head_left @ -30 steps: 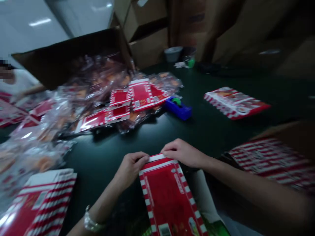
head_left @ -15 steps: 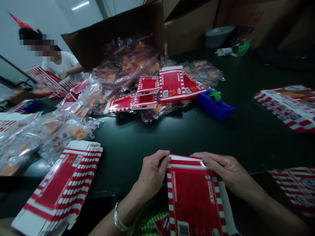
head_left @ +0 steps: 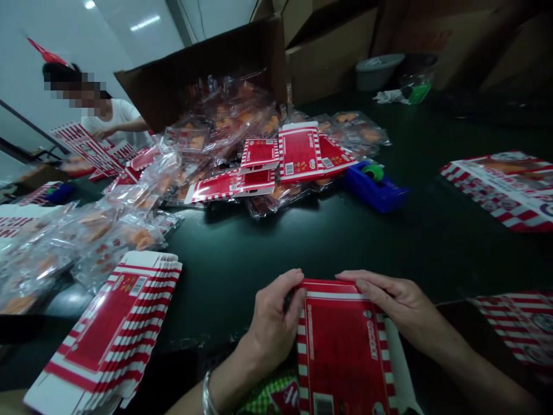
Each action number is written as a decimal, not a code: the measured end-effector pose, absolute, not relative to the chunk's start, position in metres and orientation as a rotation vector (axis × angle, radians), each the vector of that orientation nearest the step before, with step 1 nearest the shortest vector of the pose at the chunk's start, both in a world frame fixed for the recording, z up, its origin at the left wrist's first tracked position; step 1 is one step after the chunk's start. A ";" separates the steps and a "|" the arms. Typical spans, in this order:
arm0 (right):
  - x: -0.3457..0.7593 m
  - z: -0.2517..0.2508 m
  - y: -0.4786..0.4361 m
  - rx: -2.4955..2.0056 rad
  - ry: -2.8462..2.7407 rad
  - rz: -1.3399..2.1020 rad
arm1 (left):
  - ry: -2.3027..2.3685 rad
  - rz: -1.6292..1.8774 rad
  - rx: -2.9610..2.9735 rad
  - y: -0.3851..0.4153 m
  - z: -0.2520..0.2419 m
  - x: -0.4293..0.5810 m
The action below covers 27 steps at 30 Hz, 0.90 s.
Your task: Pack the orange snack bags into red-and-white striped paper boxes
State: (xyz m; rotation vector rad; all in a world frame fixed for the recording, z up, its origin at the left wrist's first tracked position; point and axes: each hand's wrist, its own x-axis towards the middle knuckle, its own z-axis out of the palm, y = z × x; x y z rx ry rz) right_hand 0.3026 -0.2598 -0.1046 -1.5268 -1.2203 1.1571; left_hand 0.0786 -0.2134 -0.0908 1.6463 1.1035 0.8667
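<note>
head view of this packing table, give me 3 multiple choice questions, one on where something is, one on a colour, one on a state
1. Where is the blue tape dispenser?
A) under the table
B) on the table, at the right edge of the pile of clear plastic bags
C) on a shelf

2. What colours is the flat box blank between the left hand and right hand?
A) blue and yellow
B) green and black
C) red and white

3. How does the brown cardboard carton stand?
A) tipped over, mouth toward the bags
B) upright and taped shut
C) flattened

1: B, the dispenser sits right of the bags.
2: C, the blank has a red panel and striped edges.
3: A, the bags spill from its open mouth.
</note>
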 end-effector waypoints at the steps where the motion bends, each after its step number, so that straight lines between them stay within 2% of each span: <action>1: 0.302 -0.106 -0.261 -1.526 -1.206 1.148 | 1.095 0.861 1.628 -0.216 -0.092 0.077; 6: 0.291 -0.114 -0.265 -1.474 -1.173 1.028 | 1.005 0.667 1.427 -0.205 -0.092 0.077; 12: 0.277 -0.126 -0.260 -1.353 -1.127 1.082 | 1.198 0.756 1.490 -0.213 -0.114 0.083; 18: 0.288 -0.146 -0.254 -1.307 -1.122 1.126 | 1.170 0.751 1.512 -0.200 -0.139 0.084; 23: 0.301 -0.150 -0.261 -1.257 -0.862 1.283 | 1.179 0.771 1.449 -0.194 -0.128 0.085; 27: 0.307 -0.146 -0.263 -1.256 -0.882 1.363 | 1.045 0.679 1.392 -0.190 -0.119 0.087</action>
